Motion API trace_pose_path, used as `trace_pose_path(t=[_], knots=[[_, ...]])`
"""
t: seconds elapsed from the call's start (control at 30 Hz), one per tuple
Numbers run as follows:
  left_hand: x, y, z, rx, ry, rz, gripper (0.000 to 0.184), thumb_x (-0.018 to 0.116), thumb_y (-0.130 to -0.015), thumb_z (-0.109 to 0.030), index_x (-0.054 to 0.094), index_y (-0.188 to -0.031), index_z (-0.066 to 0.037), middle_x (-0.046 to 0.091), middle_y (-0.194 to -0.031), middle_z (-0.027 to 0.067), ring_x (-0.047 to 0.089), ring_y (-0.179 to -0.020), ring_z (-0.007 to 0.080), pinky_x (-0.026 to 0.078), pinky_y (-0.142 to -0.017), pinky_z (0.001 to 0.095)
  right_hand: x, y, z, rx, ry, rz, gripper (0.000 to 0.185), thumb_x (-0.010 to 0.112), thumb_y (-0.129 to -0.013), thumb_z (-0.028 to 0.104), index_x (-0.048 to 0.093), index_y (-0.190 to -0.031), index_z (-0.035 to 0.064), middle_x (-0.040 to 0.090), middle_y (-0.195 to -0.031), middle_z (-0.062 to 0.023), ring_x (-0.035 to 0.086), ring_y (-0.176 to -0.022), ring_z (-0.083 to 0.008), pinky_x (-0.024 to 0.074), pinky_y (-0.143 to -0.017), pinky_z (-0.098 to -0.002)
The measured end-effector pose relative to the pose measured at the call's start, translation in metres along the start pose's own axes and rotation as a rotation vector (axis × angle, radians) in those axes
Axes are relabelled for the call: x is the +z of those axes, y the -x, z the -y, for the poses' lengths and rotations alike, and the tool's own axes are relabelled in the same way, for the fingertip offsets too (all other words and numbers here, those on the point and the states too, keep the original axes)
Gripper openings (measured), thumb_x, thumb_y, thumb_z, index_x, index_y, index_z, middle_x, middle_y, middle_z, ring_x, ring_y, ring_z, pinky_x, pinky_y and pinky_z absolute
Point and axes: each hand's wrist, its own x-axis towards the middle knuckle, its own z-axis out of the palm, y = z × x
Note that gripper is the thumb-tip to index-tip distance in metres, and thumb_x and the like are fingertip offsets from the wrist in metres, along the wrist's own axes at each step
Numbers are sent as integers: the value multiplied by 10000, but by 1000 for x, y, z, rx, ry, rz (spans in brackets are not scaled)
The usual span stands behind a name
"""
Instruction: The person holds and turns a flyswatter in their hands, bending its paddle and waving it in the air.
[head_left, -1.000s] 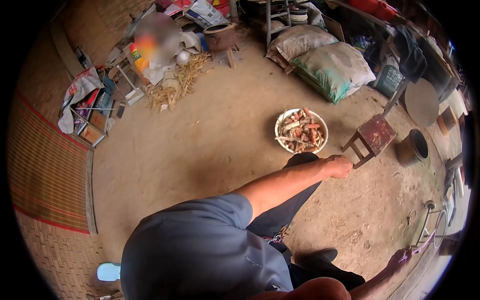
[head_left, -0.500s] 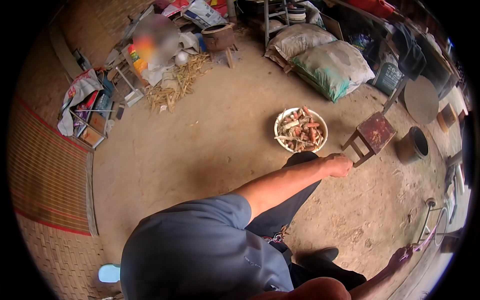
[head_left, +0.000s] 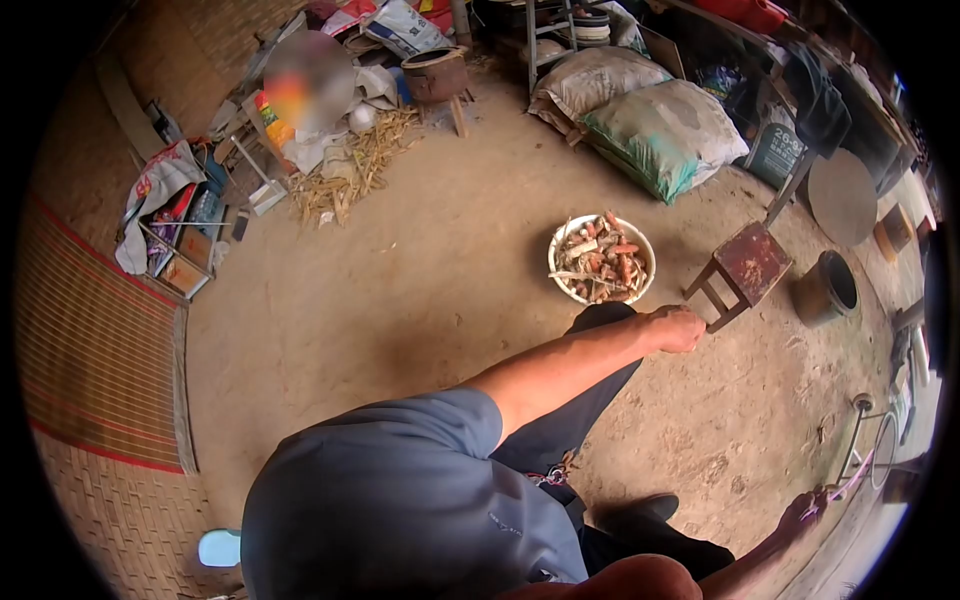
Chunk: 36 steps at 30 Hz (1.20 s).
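My left arm reaches out past my raised knee. At its end my left hand (head_left: 676,329) is curled closed, back upward, and nothing shows sticking out of it. It is near the front leg of a small wooden chair (head_left: 752,264) with a worn red seat. Just beyond my knee stands a white basin (head_left: 555,283) filled with reddish-brown and pale root-like pieces (head_left: 602,258). Low on the right, my right hand (head_left: 803,512) is closed around a thin pink strip (head_left: 853,479) that extends up to the right. Its fingers are small and partly hidden.
Stuffed sacks (head_left: 668,135) lie at the back. A dark bucket (head_left: 825,290) stands right of the chair. Dry stalks (head_left: 350,165) and a round stove (head_left: 437,75) are at back left. A woven mat (head_left: 95,340) lines the left side. A metal-framed stand (head_left: 855,435) is near my right hand.
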Motion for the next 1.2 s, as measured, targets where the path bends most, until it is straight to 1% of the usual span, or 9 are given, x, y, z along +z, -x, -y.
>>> trace_pose_path(t=[0.07,0.17,0.37,0.5,0.57,0.77,0.97,1.1,1.2], knots=[[1,-1,1,5,-14,4,169,569,-737,-108,719,-760,-33,710,-811,207,710,-796,362,557,-734,467,17,0,-10,-186,203,-372,195,537,-1001,100,546,-1174,9,688,-922,-165,430,-463,-102,393,-398,-198],[-2,0,-1,0,-19,26,170,567,-743,-108,720,-766,-37,710,-810,207,712,-797,360,559,-735,465,50,3,-14,-195,166,-423,156,540,-1000,97,548,-1127,6,678,-900,-152,414,-460,-99,379,-393,-197],[-2,-1,0,-3,-2,36,164,569,-745,-106,720,-760,-41,709,-805,205,715,-796,349,560,-736,461,54,3,-9,-109,-21,-325,109,548,-998,95,547,-1050,-1,662,-887,-142,399,-455,-88,359,-384,-196],[-1,-1,1,10,-2,26,158,574,-734,-103,719,-754,-42,709,-802,201,716,-791,344,558,-730,459,64,3,-8,-88,-85,-417,112,547,-998,96,544,-1039,-9,661,-886,-149,393,-452,-87,349,-381,-194],[1,-2,3,14,0,18,154,576,-729,-102,718,-744,-43,708,-792,200,716,-782,341,558,-724,459,60,3,-8,-88,-71,-312,126,547,-997,91,540,-1060,-17,663,-885,-156,390,-447,-91,347,-376,-196],[7,-4,7,25,-3,-15,139,587,-711,-104,713,-703,-46,701,-756,198,713,-742,341,557,-690,463,50,2,-15,-192,131,-404,201,545,-993,83,531,-1175,-3,678,-906,-166,408,-437,-100,382,-374,-195],[4,-2,5,16,16,-22,139,588,-713,-108,718,-710,-56,700,-757,199,710,-740,348,554,-687,471,57,2,-10,-120,-19,-361,257,549,-987,80,526,-1239,30,676,-843,-134,484,-447,-106,449,-393,-187],[-1,0,0,8,22,-3,149,586,-718,-99,725,-753,-57,708,-790,193,711,-778,347,552,-720,469,60,2,-12,-123,-27,-346,253,548,-988,81,526,-1237,40,676,-840,-131,480,-445,-102,436,-381,-183],[0,-1,1,-5,27,6,159,583,-718,-91,727,-776,-57,713,-810,189,711,-802,345,550,-736,464,50,-1,-14,-188,168,-523,243,544,-990,79,513,-1228,44,668,-858,-130,452,-440,-95,415,-371,-179]])
